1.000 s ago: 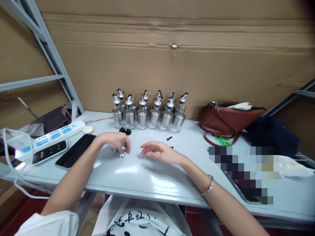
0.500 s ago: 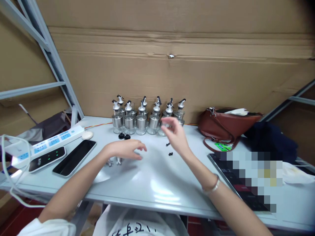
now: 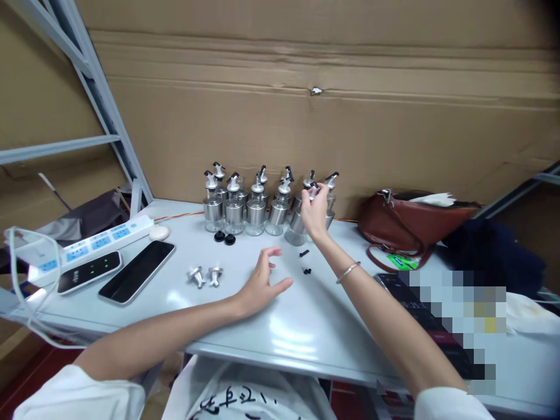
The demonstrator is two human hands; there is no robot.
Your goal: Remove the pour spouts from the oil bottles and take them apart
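Observation:
My right hand (image 3: 315,217) is closed around the pourer top of an oil bottle (image 3: 296,230), a glass bottle with a steel sleeve that leans a little at the right of the front row. My left hand (image 3: 261,286) hangs low over the middle of the table, fingers apart, with nothing in it. Left of it lie two loose silver pour spouts (image 3: 215,276). Two black round stoppers (image 3: 230,239) sit before the other oil bottles (image 3: 256,217), which stand in two rows. A black lever (image 3: 304,253) and small black bits (image 3: 307,271) lie between my hands.
On the left are a power strip (image 3: 94,248), a phone (image 3: 137,273), a black device with green lights (image 3: 90,273) and a white round case (image 3: 159,233). A brown handbag (image 3: 411,224) and a partly blurred tablet (image 3: 400,294) lie right. Cardboard (image 3: 245,122) stands behind.
My right hand has moved forward to the front bottle's pourer and closed on it. My left hand has shifted right and nearer to me, uncovering the silver spouts. The view has shifted slightly.

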